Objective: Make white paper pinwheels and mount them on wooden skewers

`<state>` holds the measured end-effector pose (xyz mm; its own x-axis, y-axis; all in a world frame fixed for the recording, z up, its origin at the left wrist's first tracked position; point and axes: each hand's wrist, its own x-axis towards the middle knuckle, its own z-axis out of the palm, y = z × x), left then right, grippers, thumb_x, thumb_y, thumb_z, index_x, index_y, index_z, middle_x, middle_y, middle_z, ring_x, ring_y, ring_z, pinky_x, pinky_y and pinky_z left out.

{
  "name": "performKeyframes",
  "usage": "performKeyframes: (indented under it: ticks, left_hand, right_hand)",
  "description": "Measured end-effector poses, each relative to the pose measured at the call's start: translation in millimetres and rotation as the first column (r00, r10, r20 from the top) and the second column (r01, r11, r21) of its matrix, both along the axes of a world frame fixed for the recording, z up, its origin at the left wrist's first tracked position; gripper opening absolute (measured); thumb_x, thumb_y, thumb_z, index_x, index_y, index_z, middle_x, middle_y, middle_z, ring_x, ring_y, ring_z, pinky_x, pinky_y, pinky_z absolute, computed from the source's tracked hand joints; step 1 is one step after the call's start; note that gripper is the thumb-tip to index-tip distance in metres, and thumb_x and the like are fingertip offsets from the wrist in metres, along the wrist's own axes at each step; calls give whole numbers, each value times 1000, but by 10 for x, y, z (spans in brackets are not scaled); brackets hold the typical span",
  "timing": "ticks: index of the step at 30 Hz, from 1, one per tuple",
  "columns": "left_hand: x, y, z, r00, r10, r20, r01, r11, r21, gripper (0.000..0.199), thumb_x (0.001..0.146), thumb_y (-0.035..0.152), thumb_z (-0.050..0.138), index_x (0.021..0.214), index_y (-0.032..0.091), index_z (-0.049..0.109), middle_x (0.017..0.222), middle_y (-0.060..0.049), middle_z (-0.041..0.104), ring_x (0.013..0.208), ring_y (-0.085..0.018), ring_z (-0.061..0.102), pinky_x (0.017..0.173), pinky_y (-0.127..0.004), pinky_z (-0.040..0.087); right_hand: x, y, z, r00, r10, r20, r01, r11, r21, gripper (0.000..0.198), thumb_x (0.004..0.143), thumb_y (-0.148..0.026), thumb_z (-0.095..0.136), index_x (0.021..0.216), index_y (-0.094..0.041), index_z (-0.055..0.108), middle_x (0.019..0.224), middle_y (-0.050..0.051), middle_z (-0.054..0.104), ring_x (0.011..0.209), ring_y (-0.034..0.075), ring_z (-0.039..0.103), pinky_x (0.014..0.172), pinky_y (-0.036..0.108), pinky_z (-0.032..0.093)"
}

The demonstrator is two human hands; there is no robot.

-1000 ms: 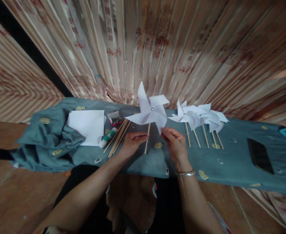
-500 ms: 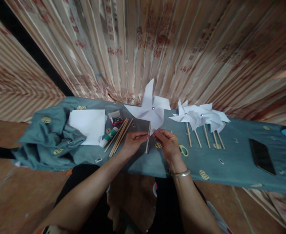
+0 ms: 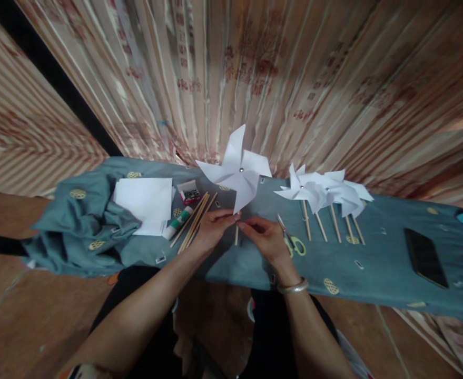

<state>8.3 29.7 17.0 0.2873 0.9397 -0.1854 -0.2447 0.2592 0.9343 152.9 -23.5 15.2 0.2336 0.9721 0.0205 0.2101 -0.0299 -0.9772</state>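
A white paper pinwheel (image 3: 242, 181) with a silver pin at its centre stands upright in front of me. My left hand (image 3: 214, 226) is closed, its thumb and fingers pinching the pinwheel's wooden stick just below the lowest blade. Close beside it, my right hand (image 3: 266, 237) is closed too, with its fingertips pinched against the same stick. The stick's lower end (image 3: 236, 237) shows beneath the fingers. Scissors (image 3: 296, 245) with light green handles lie right of my right hand, partly hidden by it.
Several finished pinwheels (image 3: 326, 190) lie to the right, near a dark phone (image 3: 424, 257). Toward the left are white paper sheets (image 3: 146, 202), a glue stick (image 3: 178, 223), loose wooden sticks (image 3: 194, 223) and an open box of pins (image 3: 189, 192). A patterned curtain (image 3: 231, 79) hangs behind.
The pinwheel has shifted slightly left and turned a little. My right hand has moved from the lower blade's tip down to the stick, and more of the scissors shows.
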Motion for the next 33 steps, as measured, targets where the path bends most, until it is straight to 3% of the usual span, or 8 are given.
performKeyframes:
  ticks: [3, 7, 12, 23, 26, 29, 33]
  left_hand:
    - [-13, 24, 2, 1000, 26, 16, -26, 1000, -3, 37, 54, 42, 88, 79, 16, 79, 86, -8, 78, 87, -24, 70, 89, -38, 52]
    - [-17, 12, 28, 1000, 25, 9, -24, 999, -24, 35, 56, 39, 86, 80, 15, 79, 87, -9, 77, 86, -24, 70, 87, -37, 52]
    - [-19, -33, 52, 1000, 13, 24, -12, 999, -52, 32, 55, 36, 85, 78, 15, 79, 82, -8, 77, 79, -21, 68, 80, -33, 52]
    - [-36, 8, 9, 999, 50, 10, -50, 998, -46, 25, 58, 32, 83, 76, 15, 78, 79, -8, 77, 77, -21, 69, 80, -34, 54]
    - [-38, -1, 42, 999, 47, -5, -47, 998, -48, 25, 57, 32, 83, 74, 15, 77, 79, -8, 77, 79, -23, 70, 84, -35, 54]
    - [-44, -35, 79, 999, 14, -41, -17, 997, -72, 25, 55, 32, 84, 74, 15, 77, 79, -8, 77, 80, -23, 71, 86, -36, 54]
    - [-88, -103, 82, 992, -66, -108, 55, 993, -102, 24, 55, 32, 82, 73, 17, 78, 79, -6, 78, 81, -23, 71, 86, -34, 53]
  right_hand:
    - [-49, -36, -35, 993, 109, 48, -105, 992, -76, 24, 72, -44, 75, 75, -20, 77, 68, 2, 73, 61, 16, 61, 59, 27, 45]
    - [-129, -27, -43, 991, 124, 41, -118, 986, -121, 23, 70, -42, 74, 67, -19, 74, 58, 0, 67, 55, 14, 55, 56, 26, 39]
    - [-161, 27, -23, 995, 76, -57, -81, 993, -84, 22, 68, -42, 74, 69, -20, 75, 60, -2, 66, 56, 13, 52, 56, 26, 38]
    - [-98, 70, 94, 988, 150, 23, -149, 988, -31, 24, 74, -43, 73, 72, -20, 77, 66, 0, 70, 62, 15, 57, 60, 26, 42]
    - [5, 85, 121, 998, 64, 12, -64, 998, -4, 26, 74, -46, 72, 69, -21, 76, 63, 0, 69, 58, 15, 56, 58, 27, 43]
    - [182, 135, 98, 991, -128, -36, 130, 990, 53, 28, 72, -48, 72, 65, -20, 75, 61, 1, 69, 59, 15, 57, 60, 29, 45]
    - [460, 220, 80, 907, -387, -165, 408, 905, 119, 32, 66, -51, 77, 74, -19, 76, 70, 4, 73, 68, 18, 63, 71, 34, 50]
